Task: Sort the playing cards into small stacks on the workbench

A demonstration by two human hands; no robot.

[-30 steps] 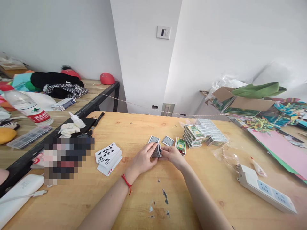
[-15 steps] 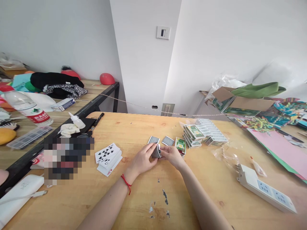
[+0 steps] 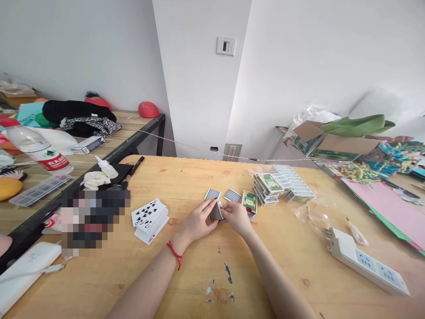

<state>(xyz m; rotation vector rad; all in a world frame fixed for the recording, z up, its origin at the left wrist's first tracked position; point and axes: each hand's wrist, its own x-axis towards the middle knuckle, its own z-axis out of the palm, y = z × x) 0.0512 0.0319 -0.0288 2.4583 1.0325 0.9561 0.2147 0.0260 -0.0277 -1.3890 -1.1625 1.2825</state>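
Observation:
My left hand point(image 3: 198, 218) is closed around a small stack of playing cards point(image 3: 216, 212), their patterned backs showing. At the stack's right edge, my right hand point(image 3: 237, 216) pinches the cards between thumb and fingers. Just beyond my hands lie a face-down card pile point(image 3: 212, 194) and another face-down pile point(image 3: 232, 195). A green and white card box point(image 3: 249, 202) stands right behind my right hand. Off to the left, several face-up cards point(image 3: 149, 217) lie fanned, a spade card on top and a red ace partly showing below.
Stacked card boxes point(image 3: 269, 184) and a wrapped block of boxes point(image 3: 295, 181) stand at the back right. A power strip point(image 3: 368, 261) and a small glue bottle point(image 3: 357, 232) lie further right. On the left are a white power bank point(image 3: 29, 274) and a squeeze bottle point(image 3: 106, 168).
The stack in my hands looks flatter, with more of its patterned back visible. My right fingers have shifted slightly at its edge. The surrounding things stay put.

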